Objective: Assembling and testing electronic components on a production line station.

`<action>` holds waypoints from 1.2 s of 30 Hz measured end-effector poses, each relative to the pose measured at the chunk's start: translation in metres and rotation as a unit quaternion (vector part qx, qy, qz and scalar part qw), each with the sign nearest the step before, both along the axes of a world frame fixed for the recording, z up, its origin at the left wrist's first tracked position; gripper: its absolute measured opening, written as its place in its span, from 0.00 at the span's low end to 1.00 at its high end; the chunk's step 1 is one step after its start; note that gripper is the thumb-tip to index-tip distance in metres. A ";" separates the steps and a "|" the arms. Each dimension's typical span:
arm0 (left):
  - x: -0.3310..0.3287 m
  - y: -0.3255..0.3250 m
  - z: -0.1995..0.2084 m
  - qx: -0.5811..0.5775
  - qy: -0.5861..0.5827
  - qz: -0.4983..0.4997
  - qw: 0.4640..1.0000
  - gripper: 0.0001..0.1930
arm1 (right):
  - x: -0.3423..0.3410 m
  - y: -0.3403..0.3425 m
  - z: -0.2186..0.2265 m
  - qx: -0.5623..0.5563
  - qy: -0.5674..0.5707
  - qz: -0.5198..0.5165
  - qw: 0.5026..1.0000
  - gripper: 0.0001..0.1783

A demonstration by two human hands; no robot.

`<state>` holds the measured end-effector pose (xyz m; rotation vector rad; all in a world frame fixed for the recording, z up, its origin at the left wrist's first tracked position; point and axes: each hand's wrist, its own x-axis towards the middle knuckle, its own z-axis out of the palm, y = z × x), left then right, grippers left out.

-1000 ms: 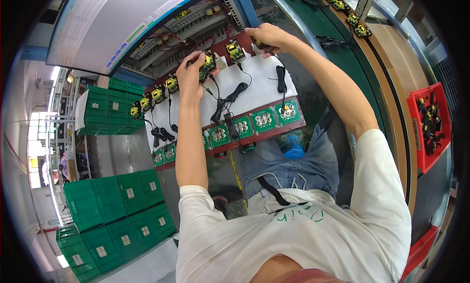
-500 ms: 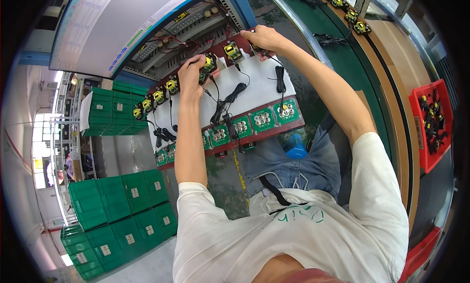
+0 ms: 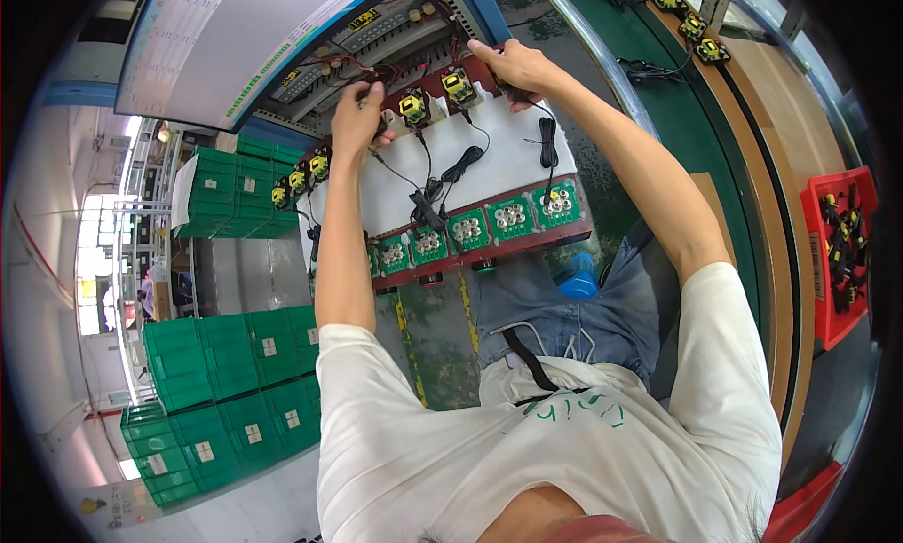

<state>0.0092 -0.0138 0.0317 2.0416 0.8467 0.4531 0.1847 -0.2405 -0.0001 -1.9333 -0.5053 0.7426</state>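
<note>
Along the far edge of a dark red test fixture (image 3: pixel 574 237) stands a row of small power supply boards, each with a yellow-wrapped transformer. My left hand (image 3: pixel 356 120) is at this row, fingers curled round a dark part they mostly hide. Just right of it stands one power supply board (image 3: pixel 414 106), then a second power supply board (image 3: pixel 458 85). At the fixture's far right corner my right hand (image 3: pixel 520 70) is closed on a dark part, mostly covered; a bundled black cable (image 3: pixel 547 143) hangs below it. Other bundled cables (image 3: pixel 461 164) lie on the white pad (image 3: pixel 386 176).
Green circuit boards (image 3: pixel 467 231) with round metal contacts line the fixture's near edge. A large screen (image 3: pixel 235 45) overhangs the far left. Green crates (image 3: pixel 207 355) are stacked at left. On the right are a green conveyor (image 3: pixel 691 148) and a red bin (image 3: pixel 837 251) of small black parts.
My left hand has moved left along the row, uncovering a power supply board. My right hand stays at the far right corner. The whole view has shifted slightly.
</note>
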 end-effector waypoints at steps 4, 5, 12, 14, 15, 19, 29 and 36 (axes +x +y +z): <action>0.010 0.008 -0.016 -0.044 0.123 -0.019 0.991 0.24 | 0.002 -0.008 -0.019 0.026 -0.024 -0.029 0.999 0.42; 0.014 0.010 -0.021 -0.060 0.163 -0.026 0.984 0.24 | 0.004 -0.013 -0.024 0.032 -0.032 -0.040 0.998 0.43; 0.022 0.027 -0.040 0.057 0.190 -0.012 0.980 0.27 | -0.014 -0.089 -0.046 -0.009 -0.453 -0.140 0.880 0.31; 0.005 0.043 -0.058 0.275 0.132 0.034 0.952 0.25 | -0.055 -0.103 -0.030 -0.049 -0.396 -0.058 0.915 0.28; 0.006 0.046 -0.062 0.382 0.096 0.051 0.918 0.25 | -0.072 -0.112 -0.022 -0.092 -0.338 0.010 0.936 0.26; -0.046 -0.090 -0.024 0.396 -0.002 -0.050 0.917 0.21 | -0.113 -0.117 -0.032 -0.195 -0.352 0.077 0.912 0.26; -0.061 -0.087 -0.056 0.306 0.205 -0.247 0.897 0.12 | -0.094 -0.112 -0.047 0.013 0.028 0.068 0.997 0.17; -0.063 -0.112 -0.026 -0.203 0.061 -0.274 0.938 0.15 | -0.074 -0.147 -0.053 0.159 0.223 0.023 0.961 0.09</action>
